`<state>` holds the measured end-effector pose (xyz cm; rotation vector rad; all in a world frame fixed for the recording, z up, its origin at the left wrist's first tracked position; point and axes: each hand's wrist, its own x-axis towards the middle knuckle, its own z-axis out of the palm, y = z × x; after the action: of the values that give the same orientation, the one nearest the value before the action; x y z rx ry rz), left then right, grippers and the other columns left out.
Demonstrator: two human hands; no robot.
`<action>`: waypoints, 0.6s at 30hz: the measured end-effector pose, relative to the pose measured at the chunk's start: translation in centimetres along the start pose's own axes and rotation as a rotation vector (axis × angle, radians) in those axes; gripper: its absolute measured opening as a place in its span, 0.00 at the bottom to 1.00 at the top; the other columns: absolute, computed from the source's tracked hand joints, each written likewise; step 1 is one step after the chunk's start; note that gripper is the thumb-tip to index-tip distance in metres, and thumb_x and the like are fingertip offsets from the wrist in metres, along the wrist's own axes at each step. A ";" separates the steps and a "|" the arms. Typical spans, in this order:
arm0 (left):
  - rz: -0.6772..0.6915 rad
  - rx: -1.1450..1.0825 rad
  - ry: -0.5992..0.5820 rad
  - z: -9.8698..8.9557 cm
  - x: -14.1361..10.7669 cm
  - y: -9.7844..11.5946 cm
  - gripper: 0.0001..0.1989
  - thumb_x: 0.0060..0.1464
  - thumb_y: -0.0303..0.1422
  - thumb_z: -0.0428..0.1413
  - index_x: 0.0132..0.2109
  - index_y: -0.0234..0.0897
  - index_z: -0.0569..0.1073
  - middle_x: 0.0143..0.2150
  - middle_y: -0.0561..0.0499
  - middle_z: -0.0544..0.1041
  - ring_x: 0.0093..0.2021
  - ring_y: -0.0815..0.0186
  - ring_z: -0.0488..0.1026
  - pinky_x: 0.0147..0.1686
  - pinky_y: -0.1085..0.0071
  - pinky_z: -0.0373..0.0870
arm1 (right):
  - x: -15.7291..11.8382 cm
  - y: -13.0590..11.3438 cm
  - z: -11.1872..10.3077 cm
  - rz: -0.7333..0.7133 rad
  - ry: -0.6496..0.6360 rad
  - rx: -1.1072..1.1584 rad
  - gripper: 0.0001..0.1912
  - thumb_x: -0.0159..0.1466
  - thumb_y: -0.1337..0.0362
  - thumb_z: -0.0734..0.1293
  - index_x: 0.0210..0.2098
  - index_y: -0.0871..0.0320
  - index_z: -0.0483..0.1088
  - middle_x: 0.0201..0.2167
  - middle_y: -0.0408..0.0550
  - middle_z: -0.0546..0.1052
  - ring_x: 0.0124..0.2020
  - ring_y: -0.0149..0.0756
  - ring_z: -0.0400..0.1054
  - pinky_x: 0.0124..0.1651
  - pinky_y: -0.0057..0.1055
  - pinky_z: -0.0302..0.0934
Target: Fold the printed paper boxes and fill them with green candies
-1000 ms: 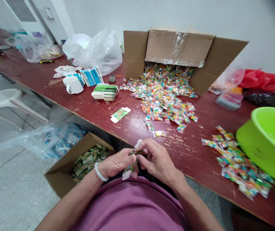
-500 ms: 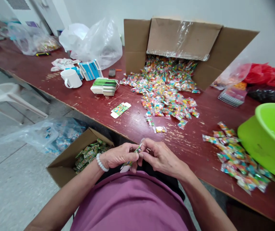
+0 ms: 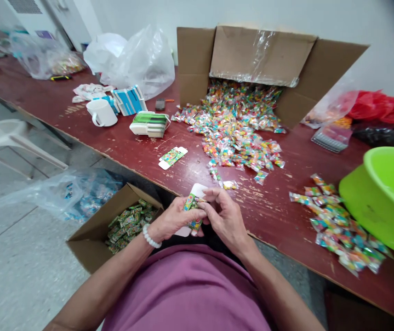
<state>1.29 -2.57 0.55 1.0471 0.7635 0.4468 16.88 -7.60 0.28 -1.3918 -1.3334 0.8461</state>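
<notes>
Near the table's front edge, my left hand (image 3: 176,220) grips a small green printed carton (image 3: 189,202) with white end flaps. My right hand (image 3: 225,219) is closed at the carton's right side, thumb and index finger pinched together; what they pinch is too small to make out. Another flat printed carton (image 3: 172,157) lies on the table beyond my hands. Behind it sits a stack of green-and-white cartons (image 3: 149,124). Small wrapped candy packets (image 3: 233,133) spill out of a tipped cardboard box (image 3: 262,53).
A second box (image 3: 89,248) with green filled cartons stands low at the left, beside a blue plastic bag (image 3: 89,193). On the red table (image 3: 131,156) are a white mug (image 3: 102,113), more packets (image 3: 341,225) and a lime-green basin (image 3: 383,202). A white stool (image 3: 7,138) is at far left.
The carton between my hands has turned and now shows more of its printed face and a white flap at the top. My right hand has risen slightly at the fingertips.
</notes>
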 end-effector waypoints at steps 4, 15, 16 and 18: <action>0.011 -0.098 0.055 1.0 0.1 -0.3 0.19 0.47 0.43 0.67 0.37 0.32 0.75 0.28 0.51 0.77 0.22 0.67 0.75 0.22 0.72 0.73 | 0.3 0.5 0.4 -0.017 0.153 0.041 0.20 0.62 0.60 0.71 0.52 0.53 0.68 0.29 0.42 0.75 0.24 0.32 0.66 0.28 0.29 0.61; 0.286 0.059 0.251 0.2 -0.5 -0.8 0.21 0.52 0.37 0.66 0.50 0.36 0.71 0.42 0.50 0.79 0.40 0.66 0.77 0.41 0.71 0.75 | 1.6 0.5 -1.0 -0.025 -0.002 -0.075 0.15 0.67 0.55 0.65 0.27 0.56 0.70 0.22 0.41 0.72 0.25 0.31 0.64 0.29 0.28 0.55; 0.305 0.048 0.293 0.3 -0.6 -0.8 0.24 0.51 0.36 0.66 0.53 0.38 0.68 0.41 0.50 0.79 0.39 0.66 0.78 0.40 0.71 0.75 | 1.6 0.6 -0.9 -0.018 -0.010 -0.058 0.14 0.67 0.55 0.65 0.30 0.56 0.70 0.23 0.41 0.72 0.25 0.31 0.65 0.29 0.28 0.56; 0.341 0.018 0.368 0.5 -0.8 -1.0 0.31 0.50 0.34 0.67 0.58 0.40 0.63 0.37 0.53 0.79 0.35 0.67 0.77 0.37 0.71 0.76 | 1.5 1.0 -0.4 0.030 0.003 0.062 0.10 0.67 0.55 0.66 0.40 0.56 0.70 0.26 0.40 0.74 0.27 0.32 0.67 0.31 0.28 0.58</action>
<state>1.09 -3.86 0.07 1.1313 0.9160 0.9454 17.81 -6.09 -0.36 -1.3672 -1.2765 0.8976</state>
